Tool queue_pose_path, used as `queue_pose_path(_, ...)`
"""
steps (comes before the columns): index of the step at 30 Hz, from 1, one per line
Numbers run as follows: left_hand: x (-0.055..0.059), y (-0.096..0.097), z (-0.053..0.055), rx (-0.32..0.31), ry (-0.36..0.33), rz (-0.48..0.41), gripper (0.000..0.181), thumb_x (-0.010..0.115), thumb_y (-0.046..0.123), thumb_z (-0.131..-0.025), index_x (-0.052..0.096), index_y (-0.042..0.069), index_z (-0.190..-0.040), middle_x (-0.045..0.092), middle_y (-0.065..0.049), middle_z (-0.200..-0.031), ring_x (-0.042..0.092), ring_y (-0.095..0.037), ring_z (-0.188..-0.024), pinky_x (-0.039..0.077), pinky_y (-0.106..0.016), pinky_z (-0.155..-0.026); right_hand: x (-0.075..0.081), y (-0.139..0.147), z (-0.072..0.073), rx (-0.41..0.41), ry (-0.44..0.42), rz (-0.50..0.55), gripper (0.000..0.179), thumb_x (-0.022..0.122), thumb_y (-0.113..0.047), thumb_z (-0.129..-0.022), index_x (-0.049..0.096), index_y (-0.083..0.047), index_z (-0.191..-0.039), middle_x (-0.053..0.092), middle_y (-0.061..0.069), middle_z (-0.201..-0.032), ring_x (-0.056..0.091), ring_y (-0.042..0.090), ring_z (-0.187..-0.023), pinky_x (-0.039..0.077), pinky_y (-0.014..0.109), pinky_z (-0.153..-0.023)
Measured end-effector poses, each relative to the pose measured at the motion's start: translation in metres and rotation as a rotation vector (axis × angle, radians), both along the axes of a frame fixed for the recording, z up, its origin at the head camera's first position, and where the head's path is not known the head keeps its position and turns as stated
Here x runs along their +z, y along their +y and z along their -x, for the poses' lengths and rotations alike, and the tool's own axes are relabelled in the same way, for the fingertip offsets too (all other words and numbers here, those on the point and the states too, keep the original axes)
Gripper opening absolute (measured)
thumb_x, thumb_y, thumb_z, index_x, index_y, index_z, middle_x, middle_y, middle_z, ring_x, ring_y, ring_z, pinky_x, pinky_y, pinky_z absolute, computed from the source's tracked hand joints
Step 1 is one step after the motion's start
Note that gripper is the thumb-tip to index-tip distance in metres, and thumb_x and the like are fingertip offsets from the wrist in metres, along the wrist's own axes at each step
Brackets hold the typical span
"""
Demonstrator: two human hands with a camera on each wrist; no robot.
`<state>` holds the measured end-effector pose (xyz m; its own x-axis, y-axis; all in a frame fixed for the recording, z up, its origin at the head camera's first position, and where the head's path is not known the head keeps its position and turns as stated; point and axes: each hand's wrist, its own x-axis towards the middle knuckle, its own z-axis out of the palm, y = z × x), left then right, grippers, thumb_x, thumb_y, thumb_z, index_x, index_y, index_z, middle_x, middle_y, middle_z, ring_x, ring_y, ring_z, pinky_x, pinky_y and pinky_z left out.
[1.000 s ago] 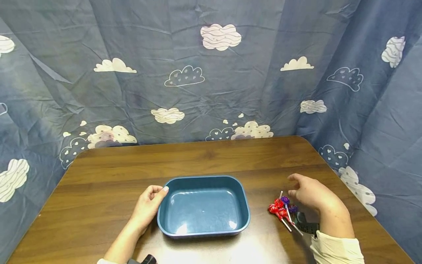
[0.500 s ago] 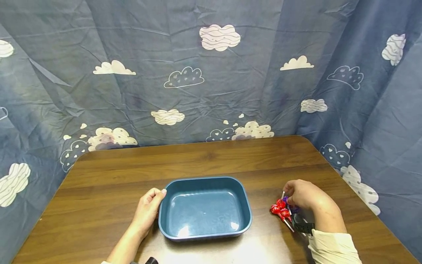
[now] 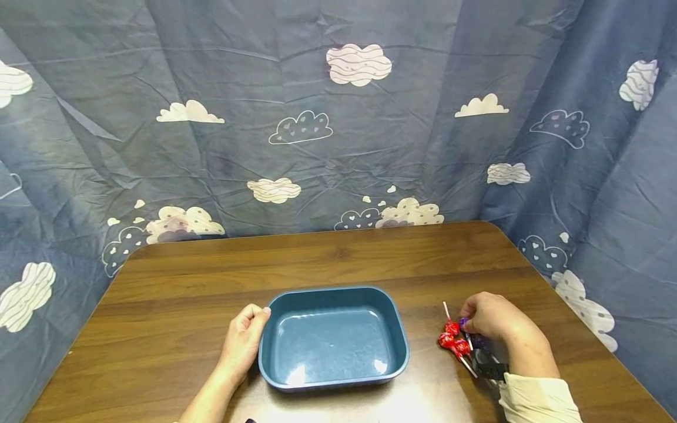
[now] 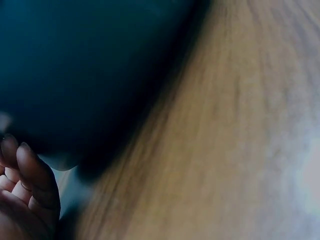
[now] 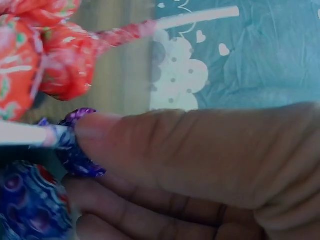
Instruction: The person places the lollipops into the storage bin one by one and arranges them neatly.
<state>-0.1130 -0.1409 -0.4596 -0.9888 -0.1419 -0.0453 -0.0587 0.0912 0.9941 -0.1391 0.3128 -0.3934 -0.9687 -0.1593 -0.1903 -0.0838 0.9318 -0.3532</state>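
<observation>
My left hand grips the left rim of a blue rectangular tray, thumb over the edge; in the left wrist view its curled fingers lie against the dark tray wall. To the right of the tray, my right hand pinches the head of a purple-wrapped lollipop between thumb and fingers. Several red-wrapped lollipops lie just left of that hand. In the right wrist view a second purple-blue lollipop sits below the pinched one, its stick hidden.
The wooden table has rounded far corners. A blue-grey curtain printed with clouds hangs behind it and along its right side. A black band circles the right wrist over the lollipop sticks.
My right hand has come down onto the lollipops and now pinches a purple one. One red lollipop has shifted, its stick pointing away. My left hand stays on the tray.
</observation>
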Motion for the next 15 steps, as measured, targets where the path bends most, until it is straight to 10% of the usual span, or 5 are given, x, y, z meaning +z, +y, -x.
queue_pose_path(15,-0.003,-0.003,0.002,0.001,0.01,0.029,0.033,0.058,0.017,-0.101,0.051,-0.005,-0.078,0.045,0.008,-0.057,0.046,-0.007,-0.054,0.039,-0.023,-0.051,0.022,0.005,-0.006,-0.002,0.138,-0.015,0.007,0.075,-0.017,-0.087,0.074,-0.01,-0.088,0.074,0.001,-0.082,0.063,0.014,-0.075,0.048,0.038,-0.066)
